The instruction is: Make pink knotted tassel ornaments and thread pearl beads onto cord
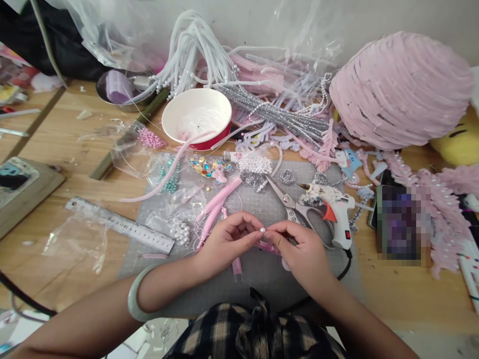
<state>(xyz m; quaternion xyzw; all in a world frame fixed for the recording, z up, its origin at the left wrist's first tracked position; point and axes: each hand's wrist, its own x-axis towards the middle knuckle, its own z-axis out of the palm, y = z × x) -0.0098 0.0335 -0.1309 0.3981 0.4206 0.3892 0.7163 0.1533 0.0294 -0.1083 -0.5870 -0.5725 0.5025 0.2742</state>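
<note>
Between the fingertips of both hands, above the grey cutting mat (175,286), is a small white pearl bead (262,230). My left hand (232,239) pinches it from the left with thumb and forefinger. My right hand (301,252) closes on it from the other side, its thumb and forefinger meeting the bead. Pink ribbon pieces (214,212) lie beside and below the left hand, and some pink material shows under the fingers. Just beyond the right hand rest scissors (295,204) and a white hot glue gun (339,214) with an orange trigger.
A steel ruler (123,227) and a bag of pearl beads (181,232) lie left. Farther back stand a red-and-white paper bowl (170,122), silver beaded stems (277,112) and white cords (194,45). A phone (398,224) and a big pink wrapped form (400,89) are right.
</note>
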